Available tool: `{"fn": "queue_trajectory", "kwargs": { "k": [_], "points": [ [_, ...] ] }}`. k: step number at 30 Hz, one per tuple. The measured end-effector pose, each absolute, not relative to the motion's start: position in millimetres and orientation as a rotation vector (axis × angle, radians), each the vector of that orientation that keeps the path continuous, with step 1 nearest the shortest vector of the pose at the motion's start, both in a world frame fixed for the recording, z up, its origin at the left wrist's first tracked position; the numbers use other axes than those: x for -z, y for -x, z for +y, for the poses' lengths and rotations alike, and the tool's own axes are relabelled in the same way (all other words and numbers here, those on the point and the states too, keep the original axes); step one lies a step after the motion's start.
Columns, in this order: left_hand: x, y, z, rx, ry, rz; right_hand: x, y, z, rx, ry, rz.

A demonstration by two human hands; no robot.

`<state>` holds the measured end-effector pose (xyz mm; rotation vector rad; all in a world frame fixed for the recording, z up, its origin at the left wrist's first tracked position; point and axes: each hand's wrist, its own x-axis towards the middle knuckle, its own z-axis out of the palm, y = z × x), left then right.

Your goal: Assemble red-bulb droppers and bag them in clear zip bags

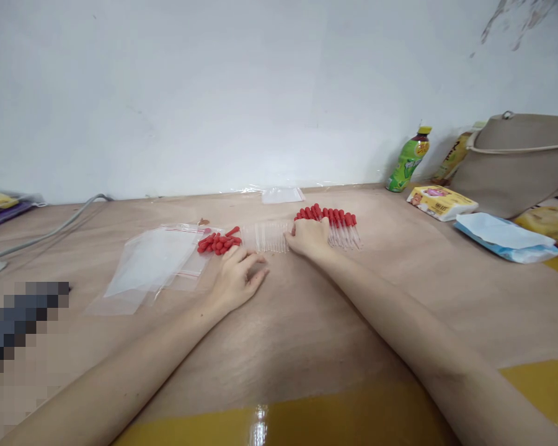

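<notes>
My left hand (240, 276) rests beside a loose pile of red rubber bulbs (218, 243), its fingertips at the pile's near edge. Its thumb and fingers are apart, and I see nothing held in it. My right hand (309, 236) is closed, with curled fingers, between a row of clear thin tubes (267, 238) and a row of droppers with red bulbs (346, 229). What those fingers hold, if anything, is hidden. The clear tubes lie side by side between my hands. The droppers lie with their bulbs toward the wall and are partly covered by my right hand.
Clear zip bags (151, 263) lie left of the bulbs; a small bag (283, 196) lies by the wall. At right stand a green bottle (407, 162), a tissue pack (441, 202), a blue-white packet (506, 238) and a grey bag (516, 158). A cable (51, 232) runs at left.
</notes>
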<state>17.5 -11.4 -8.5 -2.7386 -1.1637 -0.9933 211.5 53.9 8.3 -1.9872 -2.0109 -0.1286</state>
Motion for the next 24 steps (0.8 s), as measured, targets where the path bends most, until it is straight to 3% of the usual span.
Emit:
{"fn": "queue_trajectory", "kwargs": {
  "k": [8, 15, 24],
  "points": [
    [-20, 16, 26, 1.045, 2.24, -1.557, -11, -208, 53, 0.023, 2.099, -2.004],
    [-60, 31, 98, 0.395, 2.551, -2.071, -9, -208, 55, 0.018, 2.102, -2.054],
    [-49, 11, 129, 0.209, 2.697, -2.105, -17, -226, 41, 0.071, 1.925, -1.968]
  ]
}}
